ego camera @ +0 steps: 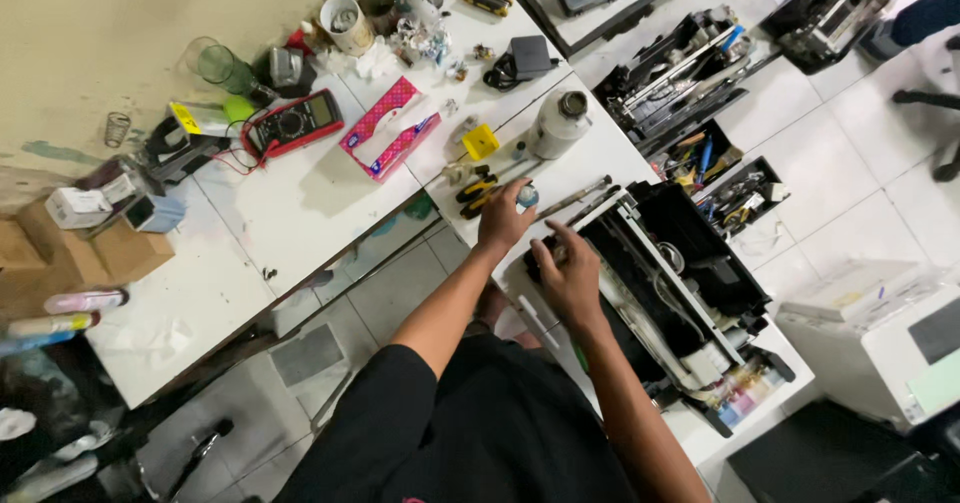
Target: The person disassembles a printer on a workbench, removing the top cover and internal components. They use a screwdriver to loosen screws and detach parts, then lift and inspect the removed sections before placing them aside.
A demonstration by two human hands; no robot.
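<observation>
While our left hand (503, 218) pinches a small round bottle cap (527, 197) beside the yellow-handled pliers (478, 187), our right hand (567, 275) presses, fingers curled, on the opened inkjet printer (680, 283); its cover is already off, its inner parts still mounted.

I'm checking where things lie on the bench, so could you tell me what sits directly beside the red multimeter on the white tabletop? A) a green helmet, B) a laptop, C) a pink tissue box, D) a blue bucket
C: the pink tissue box lies on the tabletop just right of the red multimeter in the head view.
</observation>
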